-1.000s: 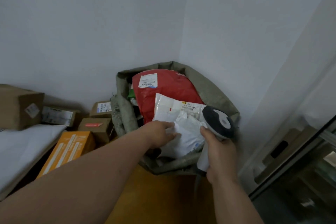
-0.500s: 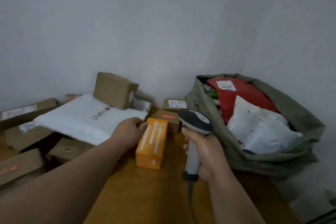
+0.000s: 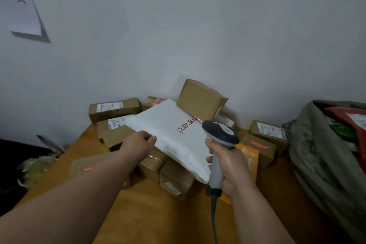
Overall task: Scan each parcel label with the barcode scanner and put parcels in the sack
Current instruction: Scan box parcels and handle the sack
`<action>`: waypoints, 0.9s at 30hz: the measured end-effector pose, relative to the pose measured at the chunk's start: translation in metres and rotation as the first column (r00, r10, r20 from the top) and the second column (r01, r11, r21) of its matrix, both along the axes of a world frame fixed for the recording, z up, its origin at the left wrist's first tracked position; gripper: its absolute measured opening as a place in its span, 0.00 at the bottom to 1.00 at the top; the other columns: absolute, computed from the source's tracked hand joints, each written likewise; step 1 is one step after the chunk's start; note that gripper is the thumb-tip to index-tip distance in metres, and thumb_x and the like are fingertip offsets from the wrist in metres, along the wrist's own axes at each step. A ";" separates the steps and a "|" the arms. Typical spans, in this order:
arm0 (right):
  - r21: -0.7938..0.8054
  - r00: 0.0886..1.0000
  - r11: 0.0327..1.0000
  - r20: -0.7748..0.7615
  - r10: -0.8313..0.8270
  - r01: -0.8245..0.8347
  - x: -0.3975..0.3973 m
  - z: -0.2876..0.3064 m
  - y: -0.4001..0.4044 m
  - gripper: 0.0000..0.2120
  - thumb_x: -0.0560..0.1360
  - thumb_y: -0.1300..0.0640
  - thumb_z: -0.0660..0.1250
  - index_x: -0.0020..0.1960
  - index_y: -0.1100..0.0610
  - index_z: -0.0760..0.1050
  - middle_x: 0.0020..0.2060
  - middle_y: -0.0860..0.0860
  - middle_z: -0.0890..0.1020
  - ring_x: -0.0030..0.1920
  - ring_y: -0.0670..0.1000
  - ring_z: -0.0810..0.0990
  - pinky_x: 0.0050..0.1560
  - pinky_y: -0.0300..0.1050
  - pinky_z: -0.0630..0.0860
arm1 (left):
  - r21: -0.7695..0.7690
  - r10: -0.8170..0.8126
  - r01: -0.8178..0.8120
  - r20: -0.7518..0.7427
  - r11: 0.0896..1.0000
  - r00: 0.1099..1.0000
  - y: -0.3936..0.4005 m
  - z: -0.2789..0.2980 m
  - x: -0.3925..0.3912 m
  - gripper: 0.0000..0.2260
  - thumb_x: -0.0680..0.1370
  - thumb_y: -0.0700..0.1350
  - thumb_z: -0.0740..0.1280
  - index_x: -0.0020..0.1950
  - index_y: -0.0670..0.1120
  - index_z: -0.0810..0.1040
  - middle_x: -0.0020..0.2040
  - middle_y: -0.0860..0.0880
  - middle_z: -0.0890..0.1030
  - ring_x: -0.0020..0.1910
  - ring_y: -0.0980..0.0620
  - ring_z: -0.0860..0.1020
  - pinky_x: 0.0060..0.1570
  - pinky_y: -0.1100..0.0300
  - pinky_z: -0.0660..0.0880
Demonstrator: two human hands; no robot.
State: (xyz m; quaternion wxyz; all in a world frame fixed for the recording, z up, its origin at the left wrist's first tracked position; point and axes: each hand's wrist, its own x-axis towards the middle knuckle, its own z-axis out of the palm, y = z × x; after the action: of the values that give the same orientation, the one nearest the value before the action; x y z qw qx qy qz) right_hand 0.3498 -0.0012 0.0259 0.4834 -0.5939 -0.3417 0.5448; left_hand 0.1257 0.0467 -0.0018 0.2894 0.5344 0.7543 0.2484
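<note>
Gripping the near left edge of the white mailer bag at the centre of the frame, the left hand had its fingers curled onto the plastic, thumb side uppermost — whether the fingertips were under the edge could not be told. The bag lay flat across several cardboard boxes, and a tilted brown box rested on its far corner against the wall. That was the likely trouble: a quick pull would probably have tipped the brown box onto the pile or dragged the boxes beneath toward the edge of the wooden table. No label showed on the bag's upper face, only red lettering, so it would probably have needed turning over before a scan. The right hand, lower centre-right, was wrapped around the handle of the barcode scanner, head aimed away — its trailing cable might have snagged. The sack, already holding parcels, slumped at the right edge of the frame.
</note>
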 end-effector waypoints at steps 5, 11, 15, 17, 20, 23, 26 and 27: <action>-0.024 0.999 1.000 -0.028 0.016 -0.016 -0.021 -0.014 0.040 0.09 0.74 0.54 0.73 0.52 0.55 0.78 0.43 0.51 0.81 0.46 0.51 0.80 0.43 0.44 0.75 | -0.002 0.100 -0.100 0.020 0.995 0.995 0.034 -0.014 -0.017 0.13 0.82 0.51 0.63 0.61 0.47 0.79 0.50 0.50 0.80 0.48 0.51 0.78 0.50 0.54 0.77; -0.036 0.974 0.974 -0.027 -0.224 0.223 -0.021 -0.018 0.093 0.08 0.74 0.49 0.74 0.45 0.48 0.75 0.43 0.49 0.82 0.48 0.49 0.79 0.55 0.52 0.72 | 0.039 0.063 -0.065 0.068 0.997 0.996 0.092 -0.012 -0.015 0.16 0.82 0.52 0.62 0.67 0.48 0.76 0.62 0.49 0.79 0.55 0.51 0.75 0.58 0.54 0.74; 0.012 0.922 0.924 -0.072 -0.381 0.383 -0.011 -0.012 0.145 0.09 0.72 0.50 0.75 0.49 0.50 0.77 0.44 0.48 0.82 0.48 0.48 0.79 0.62 0.54 0.74 | 0.086 -0.018 0.002 0.180 0.996 0.984 0.147 -0.003 0.000 0.20 0.82 0.53 0.62 0.72 0.47 0.72 0.69 0.48 0.75 0.66 0.48 0.73 0.57 0.57 0.67; 0.021 0.920 0.920 -0.047 -0.389 0.391 -0.011 -0.014 0.167 0.15 0.72 0.50 0.76 0.56 0.52 0.78 0.44 0.48 0.81 0.48 0.49 0.79 0.61 0.52 0.74 | 0.098 -0.049 0.021 0.290 0.995 0.956 0.176 0.000 0.010 0.22 0.82 0.53 0.62 0.74 0.47 0.69 0.70 0.48 0.73 0.68 0.48 0.71 0.57 0.57 0.66; 0.013 0.931 0.931 -0.022 -0.364 0.365 -0.010 -0.025 0.195 0.17 0.72 0.50 0.76 0.57 0.53 0.78 0.45 0.48 0.81 0.47 0.49 0.78 0.57 0.51 0.73 | 0.112 -0.091 0.053 0.373 0.992 0.923 0.220 0.000 0.025 0.25 0.82 0.55 0.62 0.77 0.47 0.65 0.74 0.48 0.69 0.71 0.47 0.68 0.61 0.56 0.65; 0.044 0.941 0.941 0.035 -0.338 0.336 -0.008 -0.035 0.213 0.15 0.73 0.51 0.75 0.57 0.52 0.78 0.46 0.47 0.82 0.49 0.48 0.78 0.60 0.50 0.74 | 0.130 -0.124 0.076 0.413 0.989 0.902 0.258 -0.001 0.040 0.29 0.82 0.58 0.61 0.80 0.48 0.59 0.78 0.49 0.63 0.76 0.46 0.63 0.69 0.52 0.63; 0.095 0.940 0.937 0.018 -0.340 0.337 -0.004 -0.041 0.224 0.08 0.74 0.53 0.74 0.52 0.46 0.78 0.46 0.44 0.83 0.51 0.47 0.79 0.51 0.44 0.73 | 0.125 -0.141 0.092 0.485 0.988 0.863 0.293 -0.005 0.051 0.31 0.81 0.61 0.60 0.81 0.52 0.57 0.80 0.52 0.59 0.78 0.47 0.60 0.74 0.51 0.58; 0.104 0.941 0.936 0.003 -0.339 0.337 -0.003 -0.042 0.227 0.07 0.74 0.53 0.74 0.50 0.45 0.78 0.45 0.43 0.83 0.51 0.47 0.79 0.48 0.43 0.72 | 0.103 -0.143 0.104 0.518 0.989 0.844 0.302 -0.007 0.054 0.31 0.81 0.62 0.60 0.81 0.54 0.57 0.80 0.52 0.59 0.78 0.47 0.60 0.76 0.50 0.58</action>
State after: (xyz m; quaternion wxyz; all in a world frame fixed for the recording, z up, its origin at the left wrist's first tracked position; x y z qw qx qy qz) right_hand 0.3472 0.2258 -0.0156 0.5958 -0.6240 -0.2669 0.4294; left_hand 0.1801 0.3483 -0.0086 0.4800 0.5040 0.6017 0.3918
